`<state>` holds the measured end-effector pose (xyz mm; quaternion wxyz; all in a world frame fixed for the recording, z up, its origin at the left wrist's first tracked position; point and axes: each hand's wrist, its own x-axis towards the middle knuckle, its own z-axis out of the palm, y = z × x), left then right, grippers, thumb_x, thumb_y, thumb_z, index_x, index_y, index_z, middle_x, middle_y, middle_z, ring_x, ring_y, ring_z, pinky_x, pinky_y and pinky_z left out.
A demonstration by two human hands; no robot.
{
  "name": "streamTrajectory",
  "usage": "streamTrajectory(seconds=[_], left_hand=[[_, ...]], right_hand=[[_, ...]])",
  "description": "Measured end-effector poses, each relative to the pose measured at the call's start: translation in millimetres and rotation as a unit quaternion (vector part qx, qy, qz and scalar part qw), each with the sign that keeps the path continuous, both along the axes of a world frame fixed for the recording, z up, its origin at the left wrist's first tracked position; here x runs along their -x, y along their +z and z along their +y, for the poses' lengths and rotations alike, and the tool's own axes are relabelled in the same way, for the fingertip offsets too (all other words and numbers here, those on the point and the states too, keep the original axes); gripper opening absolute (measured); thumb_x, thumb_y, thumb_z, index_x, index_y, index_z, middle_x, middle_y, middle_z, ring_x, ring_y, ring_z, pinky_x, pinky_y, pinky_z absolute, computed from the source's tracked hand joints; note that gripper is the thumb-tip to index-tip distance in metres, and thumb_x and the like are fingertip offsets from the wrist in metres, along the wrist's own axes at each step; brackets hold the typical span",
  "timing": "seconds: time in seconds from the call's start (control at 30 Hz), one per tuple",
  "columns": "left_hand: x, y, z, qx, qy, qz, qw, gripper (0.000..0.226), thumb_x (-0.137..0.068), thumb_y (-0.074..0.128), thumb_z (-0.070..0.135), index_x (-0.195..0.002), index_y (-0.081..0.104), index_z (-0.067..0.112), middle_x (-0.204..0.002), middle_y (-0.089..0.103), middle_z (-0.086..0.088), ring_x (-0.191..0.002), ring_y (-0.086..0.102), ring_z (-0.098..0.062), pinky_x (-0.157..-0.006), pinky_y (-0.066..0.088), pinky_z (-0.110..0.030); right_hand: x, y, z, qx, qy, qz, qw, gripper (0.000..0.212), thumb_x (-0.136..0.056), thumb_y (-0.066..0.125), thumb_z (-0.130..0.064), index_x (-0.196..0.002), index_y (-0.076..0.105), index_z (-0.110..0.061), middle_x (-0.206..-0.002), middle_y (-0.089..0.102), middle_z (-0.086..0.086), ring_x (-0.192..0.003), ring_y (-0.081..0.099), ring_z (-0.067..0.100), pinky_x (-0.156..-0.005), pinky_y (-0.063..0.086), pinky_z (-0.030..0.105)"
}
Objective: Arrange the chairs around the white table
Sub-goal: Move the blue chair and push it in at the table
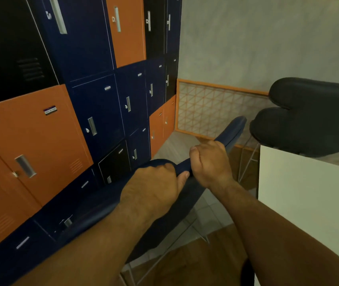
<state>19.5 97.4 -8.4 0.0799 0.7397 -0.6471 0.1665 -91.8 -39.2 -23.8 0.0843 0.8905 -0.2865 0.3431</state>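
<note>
Gripping the top edge of the navy chair (229, 134), the left hand (154, 188) and right hand (211, 164) sit clenched side by side; the chair stands just left of the white bench (309, 195) (a black chair (313, 116) at its far side), lockers (61, 112) at left.

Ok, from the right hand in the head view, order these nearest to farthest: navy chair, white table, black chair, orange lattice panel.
1. Navy chair, gripped by the right hand.
2. White table, to its right.
3. Black chair, beyond the table, upper right.
4. Orange lattice panel, against the back wall.
</note>
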Motion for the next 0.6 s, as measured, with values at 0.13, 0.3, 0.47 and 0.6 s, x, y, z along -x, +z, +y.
streamTrajectory(seconds=[0.13, 0.3, 0.47, 0.6], left_hand=[[-7.1, -0.9, 22.6, -0.005, -0.036, 0.002, 0.999, 0.061, -0.092, 0.004, 0.059, -0.092, 0.051, 0.021, -0.059, 0.031, 0.009, -0.047, 0.031, -0.005, -0.046, 0.021, -0.026], [-29.0, 1.0, 49.1, 0.012, -0.077, 0.008, 0.997, 0.066, -0.093, -0.001, 0.057, -0.089, 0.055, 0.022, -0.059, 0.034, 0.011, -0.045, 0.031, -0.006, -0.046, 0.027, -0.027], [-59.0, 8.6, 72.4, 0.022, -0.099, -0.012, 0.995, 0.053, -0.099, 0.02, 0.047, -0.072, 0.058, 0.021, -0.051, 0.046, 0.009, -0.038, 0.032, -0.007, -0.041, 0.017, -0.02], [-78.6, 9.0, 76.4, 0.044, -0.074, 0.007, 0.996, 0.056, -0.097, 0.017, 0.05, -0.074, 0.061, 0.023, -0.058, 0.056, 0.007, -0.044, 0.046, -0.012, -0.044, 0.032, -0.025]], right_hand=[[4.6, 0.9, 33.2, -0.024, -0.064, 0.041, 0.997, 0.031, -0.084, 0.029, -0.021, -0.058, 0.046, -0.015, -0.058, 0.058, 0.006, -0.06, 0.052, 0.029, -0.067, 0.037, 0.039], [1.6, -0.3, 68.5, -0.036, -0.123, 0.089, 0.988, 0.036, -0.093, 0.028, -0.022, -0.068, 0.054, -0.016, -0.073, 0.062, 0.002, -0.073, 0.051, 0.024, -0.072, 0.027, 0.036], [-13.3, 1.3, 100.8, -0.085, -0.116, 0.008, 0.99, 0.037, -0.092, 0.033, -0.029, -0.058, 0.043, -0.021, -0.062, 0.058, 0.002, -0.065, 0.048, 0.023, -0.075, 0.034, 0.04], [-23.3, 1.0, 103.4, -0.105, -0.09, 0.016, 0.99, 0.038, -0.093, 0.026, -0.039, -0.063, 0.044, -0.026, -0.066, 0.058, -0.004, -0.068, 0.046, 0.017, -0.079, 0.034, 0.039]])
